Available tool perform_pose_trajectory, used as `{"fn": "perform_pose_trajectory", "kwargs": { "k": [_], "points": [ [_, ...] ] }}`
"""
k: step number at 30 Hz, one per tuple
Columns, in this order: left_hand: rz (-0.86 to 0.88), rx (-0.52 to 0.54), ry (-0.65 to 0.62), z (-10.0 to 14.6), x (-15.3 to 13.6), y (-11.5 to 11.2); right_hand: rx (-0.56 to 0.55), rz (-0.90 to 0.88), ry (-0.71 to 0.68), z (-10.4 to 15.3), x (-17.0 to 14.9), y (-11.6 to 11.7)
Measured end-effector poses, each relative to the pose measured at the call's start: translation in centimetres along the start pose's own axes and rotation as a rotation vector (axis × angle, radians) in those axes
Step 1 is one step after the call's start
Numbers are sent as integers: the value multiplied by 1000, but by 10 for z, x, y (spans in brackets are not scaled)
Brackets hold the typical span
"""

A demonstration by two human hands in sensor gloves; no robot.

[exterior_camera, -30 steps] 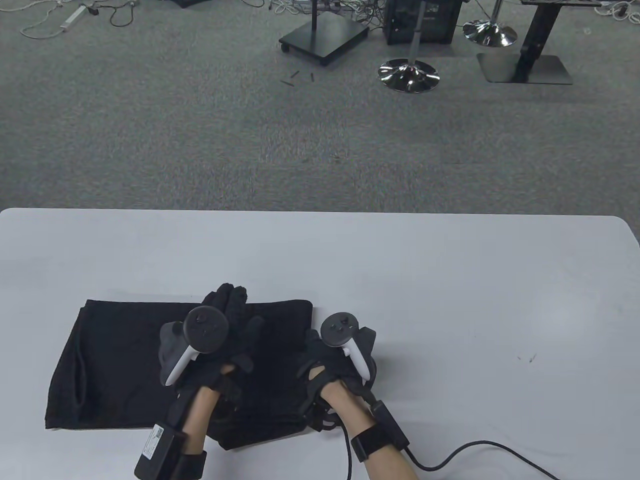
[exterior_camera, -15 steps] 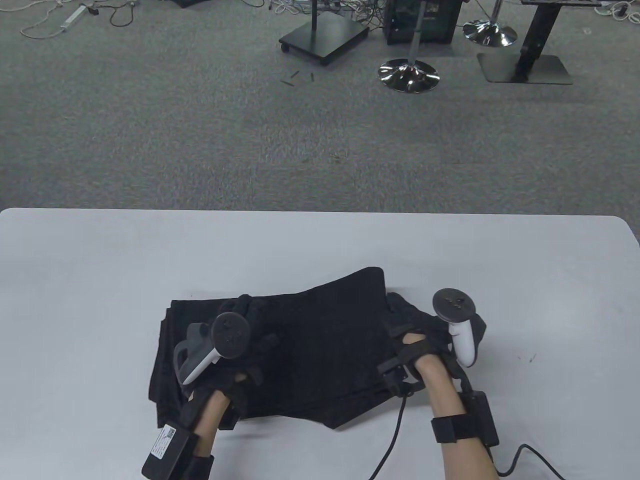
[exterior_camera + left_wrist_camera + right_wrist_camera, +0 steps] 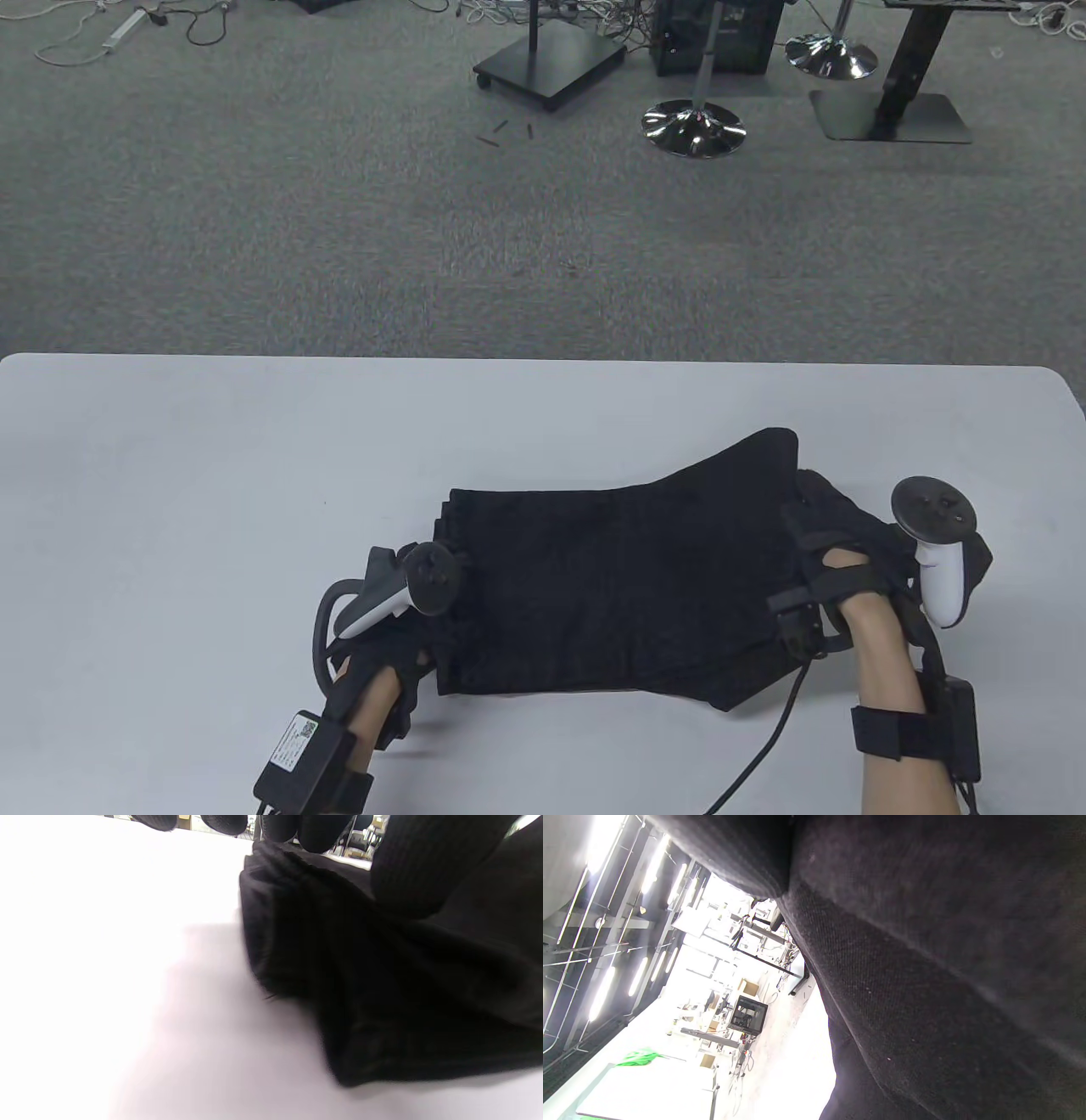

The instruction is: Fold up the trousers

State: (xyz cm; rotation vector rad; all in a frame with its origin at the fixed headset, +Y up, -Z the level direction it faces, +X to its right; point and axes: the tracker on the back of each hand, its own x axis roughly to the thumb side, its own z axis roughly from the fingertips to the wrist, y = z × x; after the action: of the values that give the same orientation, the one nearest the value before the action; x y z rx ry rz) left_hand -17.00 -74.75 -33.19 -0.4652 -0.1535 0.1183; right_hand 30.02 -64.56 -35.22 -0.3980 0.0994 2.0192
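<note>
Trousers (image 3: 628,586), black and already folded into a thick packet, now lie near the front edge of the table (image 3: 170,441), right of centre; half a second ago they sat further left, and a second ago further left again, so the whole bundle has been slid rightward. The right hand (image 3: 857,543) grips the packet's right end, lifting its far corner off the surface. The left hand (image 3: 399,628) rests at the left edge, thumb pressed on the cloth in the left wrist view, though whether it truly pinches I cannot tell. Folding looks essentially finished; this appears to be final positioning.
</note>
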Motion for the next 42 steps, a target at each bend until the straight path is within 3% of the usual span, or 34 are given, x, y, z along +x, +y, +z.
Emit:
{"fn": "perform_pose_trajectory", "kwargs": {
  "k": [4,10,14,17,20,22,29,32,35,42],
  "points": [
    [24,-9,0,-1,-1,-3,-6,-11,-9,3,4,-9],
    [99,55,-32,8,-7,10,-31,32,-53,16,25,-37],
    [168,88,-44,15,-14,20,-70,105,-110,31,51,-38],
    [219,118,-56,19,-20,27,-95,265,-181,43,78,-14],
    [255,133,-64,22,-23,30,-65,398,-226,52,102,30],
    [270,139,-66,23,-25,31,-15,456,-247,55,115,74],
    [289,155,-72,27,-29,34,87,622,-249,48,111,196],
    [303,161,-72,28,-32,35,91,669,-265,45,96,229],
    [314,159,-72,28,-34,34,143,720,-264,43,87,241],
    [341,159,-70,27,-36,35,274,794,-255,49,70,244]
  ]
}}
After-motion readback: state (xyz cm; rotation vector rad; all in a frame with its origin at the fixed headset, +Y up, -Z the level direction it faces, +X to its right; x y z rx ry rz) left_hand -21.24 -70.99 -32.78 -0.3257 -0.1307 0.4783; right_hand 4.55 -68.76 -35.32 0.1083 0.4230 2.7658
